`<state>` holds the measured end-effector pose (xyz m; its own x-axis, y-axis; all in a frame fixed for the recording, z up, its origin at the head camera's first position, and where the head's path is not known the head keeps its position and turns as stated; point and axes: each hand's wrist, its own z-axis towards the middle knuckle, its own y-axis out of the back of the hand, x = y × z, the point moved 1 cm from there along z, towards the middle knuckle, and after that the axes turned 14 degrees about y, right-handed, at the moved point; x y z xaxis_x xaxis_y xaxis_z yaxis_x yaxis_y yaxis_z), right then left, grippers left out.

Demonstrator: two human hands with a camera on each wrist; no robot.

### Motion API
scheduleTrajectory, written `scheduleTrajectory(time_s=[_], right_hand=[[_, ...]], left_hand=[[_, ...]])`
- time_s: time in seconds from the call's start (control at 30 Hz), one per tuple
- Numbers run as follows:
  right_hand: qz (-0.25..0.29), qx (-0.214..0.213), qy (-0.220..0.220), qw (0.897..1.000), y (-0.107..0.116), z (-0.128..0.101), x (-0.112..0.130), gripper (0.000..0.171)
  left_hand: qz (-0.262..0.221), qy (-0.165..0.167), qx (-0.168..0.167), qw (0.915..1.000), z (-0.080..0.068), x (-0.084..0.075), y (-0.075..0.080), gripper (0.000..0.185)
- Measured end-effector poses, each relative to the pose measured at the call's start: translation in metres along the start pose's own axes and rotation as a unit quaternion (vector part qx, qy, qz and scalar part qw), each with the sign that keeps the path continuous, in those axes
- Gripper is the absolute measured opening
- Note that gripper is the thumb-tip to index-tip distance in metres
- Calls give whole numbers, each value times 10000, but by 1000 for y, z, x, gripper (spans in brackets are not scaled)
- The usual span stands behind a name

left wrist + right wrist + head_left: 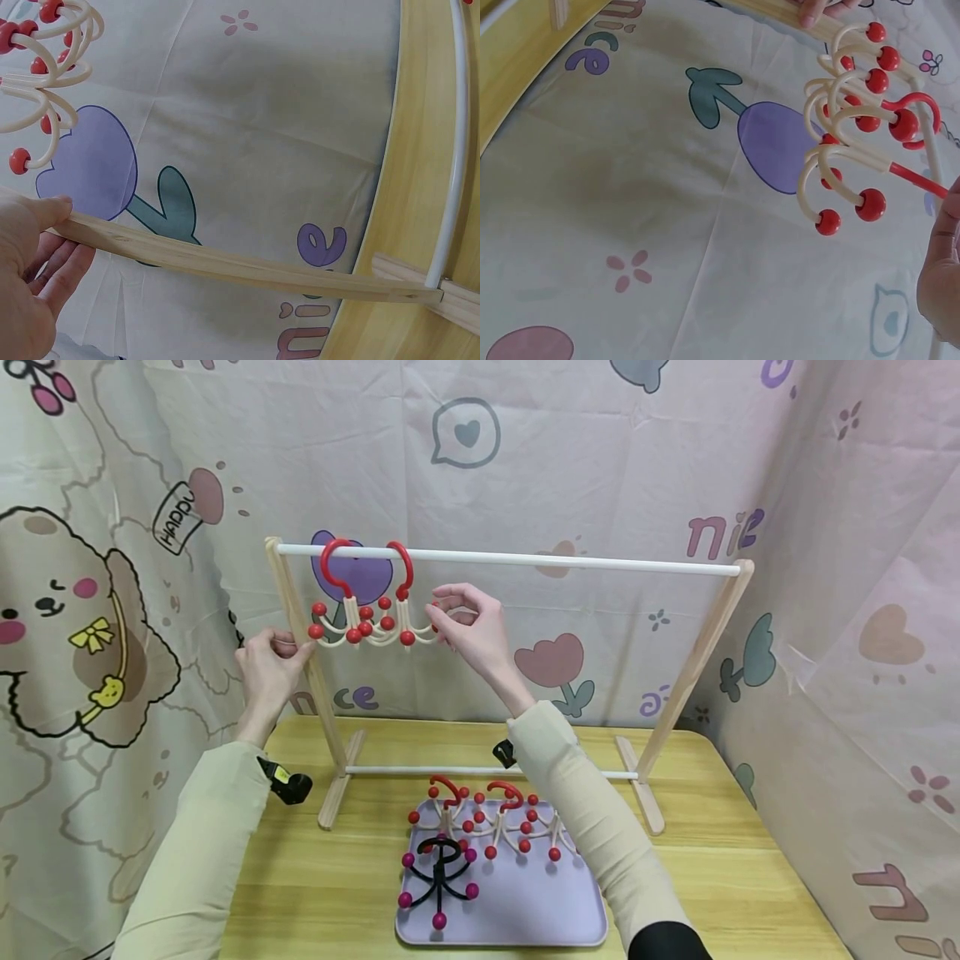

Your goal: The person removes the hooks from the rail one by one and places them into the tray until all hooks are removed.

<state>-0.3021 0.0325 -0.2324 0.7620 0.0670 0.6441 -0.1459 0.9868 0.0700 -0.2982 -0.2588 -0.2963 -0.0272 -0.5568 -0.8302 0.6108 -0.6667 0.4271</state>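
Observation:
Two cream octopus-style hangers with red hooks and red ball tips, a left one (pixel 350 608) and a right one (pixel 402 610), hang side by side from the white top rod (pixel 562 560) of a wooden rack. My left hand (pixel 270 672) pinches the rack's left upright (pixel 187 259) between thumb and fingers, below the rod. Close to the right hanger's outer arm is my right hand (pixel 476 627), fingers loosely bent with a gap between thumb and fingertips. In the right wrist view that hand (pixel 941 277) is only partly visible, near a red hook.
On the wooden table (pixel 300 877) lies a lavender tray (pixel 540 902). It holds several more cream hangers with red balls and one black hanger (pixel 438 877) with magenta balls. A lower white rod (pixel 420 770) joins the rack's feet. Printed cloth (pixel 480 485) surrounds the table.

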Motion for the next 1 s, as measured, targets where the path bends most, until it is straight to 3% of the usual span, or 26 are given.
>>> scheduleTrajectory(time_s=[0.37,1.0], right_hand=[[-286,-183,-257,9991,-13,19,-3,25],[-861,-97,-269,9959,-32,36,-14,23]], left_hand=[[93,-51,-65,9999,1,0,0,33],[10,-17,20,10000,1,1,0,32]])
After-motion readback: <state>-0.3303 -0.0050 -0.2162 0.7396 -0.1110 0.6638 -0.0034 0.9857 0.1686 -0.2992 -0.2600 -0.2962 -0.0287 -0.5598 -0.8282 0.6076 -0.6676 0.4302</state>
